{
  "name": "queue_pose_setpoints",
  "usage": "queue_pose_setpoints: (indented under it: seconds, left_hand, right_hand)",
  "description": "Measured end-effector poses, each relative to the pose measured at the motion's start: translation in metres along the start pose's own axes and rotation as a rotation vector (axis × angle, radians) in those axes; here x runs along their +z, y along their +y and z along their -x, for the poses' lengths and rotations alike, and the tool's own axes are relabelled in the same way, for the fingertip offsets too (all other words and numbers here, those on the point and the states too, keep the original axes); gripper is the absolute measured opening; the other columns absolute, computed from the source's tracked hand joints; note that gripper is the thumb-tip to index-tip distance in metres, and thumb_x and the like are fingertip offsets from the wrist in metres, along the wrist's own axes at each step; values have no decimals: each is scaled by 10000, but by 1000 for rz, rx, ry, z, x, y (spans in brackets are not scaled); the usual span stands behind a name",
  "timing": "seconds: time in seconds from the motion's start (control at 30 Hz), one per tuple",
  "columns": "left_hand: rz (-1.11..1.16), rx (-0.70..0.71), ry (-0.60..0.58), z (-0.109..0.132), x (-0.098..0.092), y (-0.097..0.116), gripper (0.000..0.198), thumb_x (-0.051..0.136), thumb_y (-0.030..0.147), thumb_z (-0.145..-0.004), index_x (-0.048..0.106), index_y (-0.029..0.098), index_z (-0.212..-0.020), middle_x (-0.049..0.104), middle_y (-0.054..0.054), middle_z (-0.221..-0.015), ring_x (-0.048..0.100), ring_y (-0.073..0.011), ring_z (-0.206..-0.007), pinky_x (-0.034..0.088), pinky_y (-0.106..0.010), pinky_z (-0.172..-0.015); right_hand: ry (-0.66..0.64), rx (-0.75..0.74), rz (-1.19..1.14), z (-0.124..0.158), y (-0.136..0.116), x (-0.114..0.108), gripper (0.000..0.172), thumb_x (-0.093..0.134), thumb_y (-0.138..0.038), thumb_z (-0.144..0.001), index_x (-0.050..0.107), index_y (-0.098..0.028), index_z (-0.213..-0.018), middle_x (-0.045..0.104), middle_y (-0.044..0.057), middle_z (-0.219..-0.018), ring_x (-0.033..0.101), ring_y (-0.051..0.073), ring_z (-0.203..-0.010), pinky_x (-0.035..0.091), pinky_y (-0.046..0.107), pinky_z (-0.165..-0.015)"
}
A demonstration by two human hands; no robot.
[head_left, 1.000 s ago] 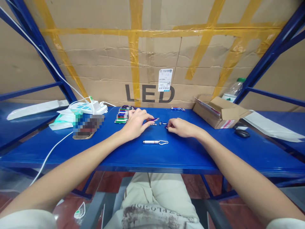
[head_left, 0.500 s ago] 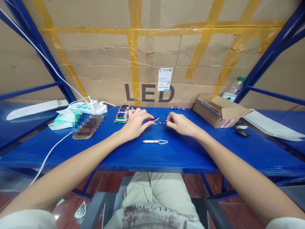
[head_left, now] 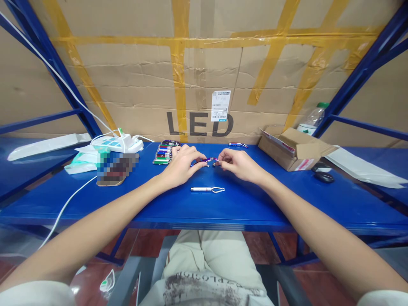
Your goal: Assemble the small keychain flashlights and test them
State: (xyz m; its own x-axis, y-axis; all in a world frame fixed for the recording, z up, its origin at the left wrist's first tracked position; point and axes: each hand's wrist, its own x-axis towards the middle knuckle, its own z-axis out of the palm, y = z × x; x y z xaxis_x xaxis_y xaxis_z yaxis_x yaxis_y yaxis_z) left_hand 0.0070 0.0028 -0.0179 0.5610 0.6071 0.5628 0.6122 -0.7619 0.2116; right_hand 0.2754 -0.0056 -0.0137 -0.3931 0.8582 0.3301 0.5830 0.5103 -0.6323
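My left hand [head_left: 183, 165] is closed on a slim purple penlight [head_left: 201, 161] that lies sideways, its tip toward the right. My right hand [head_left: 239, 163] pinches a small part at that tip; the part is too small to name. Small silvery pieces lie on the table just under the fingertips. Nearer to me lies a silver penlight [head_left: 201, 189] with a carabiner clip [head_left: 218, 190] at its right end. Behind my left hand is a row of several coloured penlights [head_left: 163, 154], partly hidden by the fingers. Another blue penlight [head_left: 235, 145] lies at the back.
The blue table [head_left: 255, 208] ends at a large cardboard box [head_left: 134, 85]. On the right are an open small carton [head_left: 293, 148], a black mouse [head_left: 324, 176] and a bottle [head_left: 314, 119]. To the left stand a white power strip [head_left: 127, 143], a cable and plastic packets [head_left: 84, 159].
My right hand has moved slightly left, bringing its fingertips up to the purple penlight's tip. My left hand has stayed in place.
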Motion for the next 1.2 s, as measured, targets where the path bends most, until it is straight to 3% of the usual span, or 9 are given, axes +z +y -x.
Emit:
queue_pose_setpoints:
  seconds: [0.27,0.53,0.77,1.03,1.2]
  left_hand:
    - [21,14,-9,0,-1,2,241,642,451,-1109,774,263,-1184,760,-32,-1085,599,-254,-1065,292,-450,-988]
    - [38,6,0,0,-2,3,215,672,435,-1096,778,264,-1174,764,-20,-1079,603,-249,-1067,291,-439,-980]
    - [32,-4,-12,0,-4,5,202,677,406,-1096,776,254,-1185,767,-25,-1089,610,-253,-1087,297,-443,-1001]
    - [9,-36,-39,-1,-4,4,219,672,418,-1097,780,258,-1201,762,-32,-1100,608,-263,-1109,303,-450,-1006]
    - [23,-26,-37,-1,-3,4,205,670,410,-1098,778,262,-1190,763,-32,-1085,606,-264,-1104,296,-449,-1005]
  right_hand:
    - [76,-95,-76,-1,-4,2,220,661,-442,-993,674,-224,-967,770,47,-920,692,224,-832,526,353,-788]
    - [36,-93,-196,0,-1,5,223,753,-450,-954,727,-231,-986,789,47,-969,729,237,-893,584,383,-858]
    - [9,-113,-264,-3,9,9,350,791,-416,-925,805,-233,-1223,846,83,-1154,785,288,-1081,607,440,-999]
    - [-15,-253,-5,-2,4,6,314,655,-344,-1036,836,-243,-1272,835,79,-1024,780,270,-945,581,407,-909]
    - [19,-236,-47,-4,12,6,341,621,-383,-1069,828,-230,-1293,826,94,-1045,789,255,-894,606,409,-902]
